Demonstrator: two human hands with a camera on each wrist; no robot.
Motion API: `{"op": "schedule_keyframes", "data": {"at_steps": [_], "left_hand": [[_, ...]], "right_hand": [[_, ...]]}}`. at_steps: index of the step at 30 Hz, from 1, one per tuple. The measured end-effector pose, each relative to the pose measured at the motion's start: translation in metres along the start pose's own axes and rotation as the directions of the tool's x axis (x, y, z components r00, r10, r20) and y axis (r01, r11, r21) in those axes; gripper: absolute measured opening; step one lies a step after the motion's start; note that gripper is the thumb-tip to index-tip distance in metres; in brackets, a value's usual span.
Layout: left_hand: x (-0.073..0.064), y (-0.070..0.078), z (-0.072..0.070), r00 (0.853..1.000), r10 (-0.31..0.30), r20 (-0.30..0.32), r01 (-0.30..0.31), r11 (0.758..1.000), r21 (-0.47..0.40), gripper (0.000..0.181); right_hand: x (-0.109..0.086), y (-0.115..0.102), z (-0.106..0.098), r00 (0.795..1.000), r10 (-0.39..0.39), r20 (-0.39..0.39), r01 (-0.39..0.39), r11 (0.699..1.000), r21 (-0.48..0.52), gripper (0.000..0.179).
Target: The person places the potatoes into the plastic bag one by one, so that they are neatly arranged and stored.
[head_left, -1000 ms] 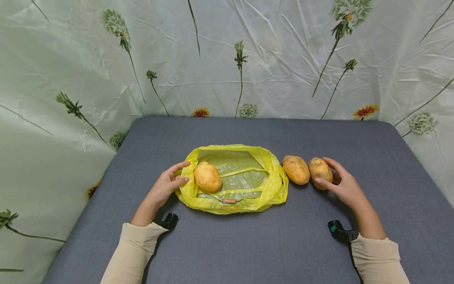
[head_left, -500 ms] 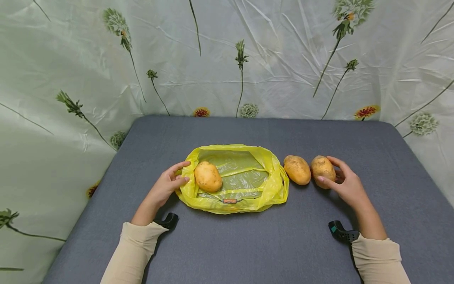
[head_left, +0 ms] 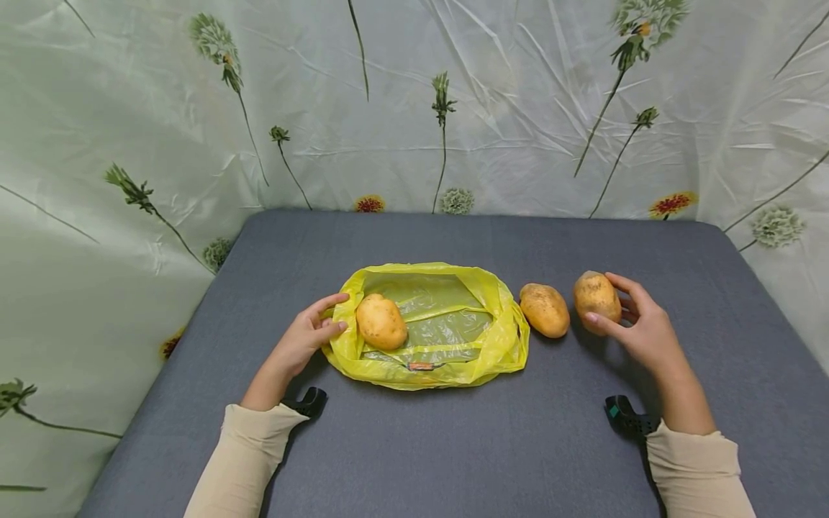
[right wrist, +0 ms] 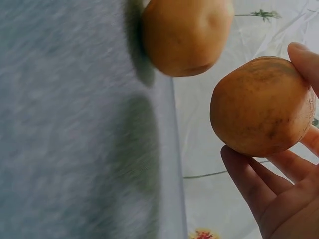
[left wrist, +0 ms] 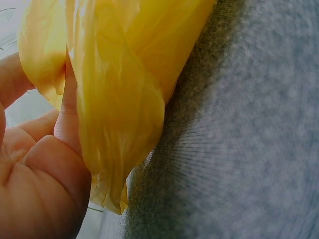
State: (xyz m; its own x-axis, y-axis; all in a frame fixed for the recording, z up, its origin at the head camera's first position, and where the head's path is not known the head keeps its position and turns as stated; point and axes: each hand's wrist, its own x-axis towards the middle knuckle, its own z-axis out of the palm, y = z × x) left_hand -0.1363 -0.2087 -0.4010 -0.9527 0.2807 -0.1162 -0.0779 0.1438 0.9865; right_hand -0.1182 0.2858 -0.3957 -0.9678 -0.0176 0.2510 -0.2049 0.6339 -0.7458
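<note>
A yellow plastic bag (head_left: 499,352) lies with its mouth spread open on the table, and one potato (head_left: 381,321) rests inside at its left end. My left hand (head_left: 306,338) holds the bag's left rim; in the left wrist view the yellow film (left wrist: 117,99) covers part of the fingers. Between thumb and fingers, my right hand (head_left: 648,327) grips a potato (head_left: 596,298) raised off the table, its shadow apart below it in the right wrist view. Another potato (head_left: 545,310) lies on the table just right of the bag, left of the gripped one.
The grey cloth-covered table (head_left: 479,453) reaches back to a pale curtain (head_left: 518,93) printed with flowers, which also hangs along both sides. Black camera mounts (head_left: 312,403) sit at both wrists.
My right hand has lifted its potato off the table and drawn it slightly right, widening the gap to the neighbouring potato. The left hand and the bag stay in place.
</note>
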Motion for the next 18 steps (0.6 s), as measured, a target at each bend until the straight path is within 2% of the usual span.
{"op": "schedule_keyframes", "data": {"at_steps": [5,11,18], "left_hand": [[0.002,-0.006,-0.003,1.000,0.001,0.000,-0.001,1.000,-0.005,0.051],[-0.003,0.008,0.003,1.000,0.001,-0.001,-0.001,1.000,0.012,0.050],[-0.002,0.005,0.002,1.000,0.010,0.002,-0.010,1.000,0.014,0.050]], "right_hand": [[0.003,-0.013,0.000,1.000,-0.017,0.008,0.017,1.000,-0.006,0.073],[0.008,-0.026,0.006,0.999,-0.047,0.010,0.047,0.999,0.007,0.074],[0.017,-0.041,0.016,0.992,-0.118,0.035,0.118,0.993,0.011,0.072]]}}
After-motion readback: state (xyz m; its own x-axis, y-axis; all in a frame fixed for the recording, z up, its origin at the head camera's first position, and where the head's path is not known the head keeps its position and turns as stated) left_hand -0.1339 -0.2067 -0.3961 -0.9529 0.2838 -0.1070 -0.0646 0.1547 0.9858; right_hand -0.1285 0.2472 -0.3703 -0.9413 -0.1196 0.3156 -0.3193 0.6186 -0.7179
